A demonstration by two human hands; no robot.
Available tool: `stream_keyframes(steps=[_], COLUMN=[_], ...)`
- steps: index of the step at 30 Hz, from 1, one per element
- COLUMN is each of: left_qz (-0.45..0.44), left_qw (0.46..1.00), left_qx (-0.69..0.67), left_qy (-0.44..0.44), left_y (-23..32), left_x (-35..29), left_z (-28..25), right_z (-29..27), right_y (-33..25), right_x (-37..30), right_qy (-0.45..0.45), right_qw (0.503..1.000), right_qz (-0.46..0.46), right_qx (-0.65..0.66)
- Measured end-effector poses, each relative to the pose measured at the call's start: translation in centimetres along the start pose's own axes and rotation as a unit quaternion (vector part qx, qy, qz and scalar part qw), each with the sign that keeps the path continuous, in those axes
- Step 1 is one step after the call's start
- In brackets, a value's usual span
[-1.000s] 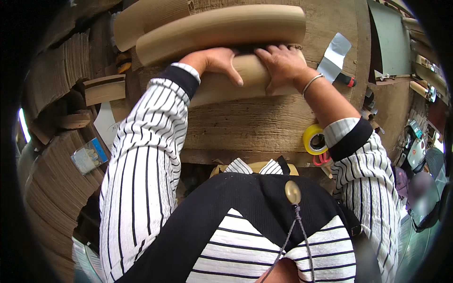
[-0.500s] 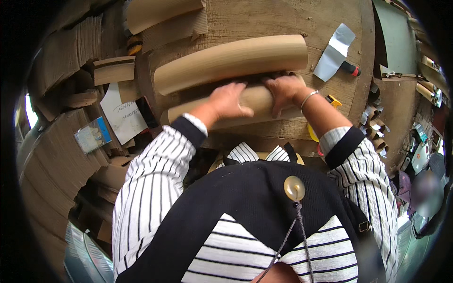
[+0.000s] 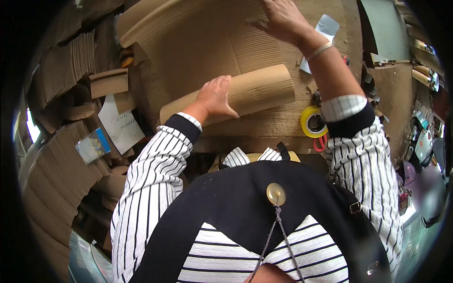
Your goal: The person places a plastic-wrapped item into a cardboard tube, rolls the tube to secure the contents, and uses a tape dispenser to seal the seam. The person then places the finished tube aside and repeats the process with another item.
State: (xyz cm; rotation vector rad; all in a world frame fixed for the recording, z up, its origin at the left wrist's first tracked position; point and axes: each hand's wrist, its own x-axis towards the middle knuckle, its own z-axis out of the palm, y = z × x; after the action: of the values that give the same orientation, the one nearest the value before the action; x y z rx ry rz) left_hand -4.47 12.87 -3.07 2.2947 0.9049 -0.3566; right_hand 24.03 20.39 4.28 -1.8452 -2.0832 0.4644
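Note:
A brown corrugated cardboard roll (image 3: 264, 89) lies slantwise near the table's front edge. Across its left half rests my left hand (image 3: 214, 98), fingers over the top and thumb on the near side, gripping it. Beyond the roll, a corrugated cardboard sheet (image 3: 203, 52) spreads flat, and its far left part curls up. My right hand (image 3: 283, 21) reaches over the sheet's far right side, empty, with thumb and fingers apart; some fingertips run out at the upper edge of the picture.
Right of the roll are yellow tape (image 3: 306, 127), red scissors handles (image 3: 320, 143) and a folded white paper (image 3: 328, 26). Cardboard stacks (image 3: 61, 66) line the left, with a written-on white sheet (image 3: 118, 125) and a blue-edged packet (image 3: 94, 145) nearer.
My right hand has let go of the near roll and moved far forward. The farther roll now lies opened out as a sheet. My left hand has shifted slightly left on the near roll.

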Motion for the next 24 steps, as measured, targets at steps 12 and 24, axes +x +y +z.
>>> stream_keyframes(steps=[12,24], left_qz=[-0.065,0.014], left_qw=[0.974,0.971], left_qx=[-0.077,-0.012], left_qy=[-0.204,-0.237], left_y=[-0.9,3.6], left_x=[3.5,0.6], left_z=[-2.8,-0.9], right_z=[10.3,8.3], right_y=[2.1,-3.1], right_x=[-18.7,-28.0], right_qy=[-0.032,-0.05], right_qw=[0.846,0.898], right_qz=[0.366,0.375], right_qx=[0.386,0.224])
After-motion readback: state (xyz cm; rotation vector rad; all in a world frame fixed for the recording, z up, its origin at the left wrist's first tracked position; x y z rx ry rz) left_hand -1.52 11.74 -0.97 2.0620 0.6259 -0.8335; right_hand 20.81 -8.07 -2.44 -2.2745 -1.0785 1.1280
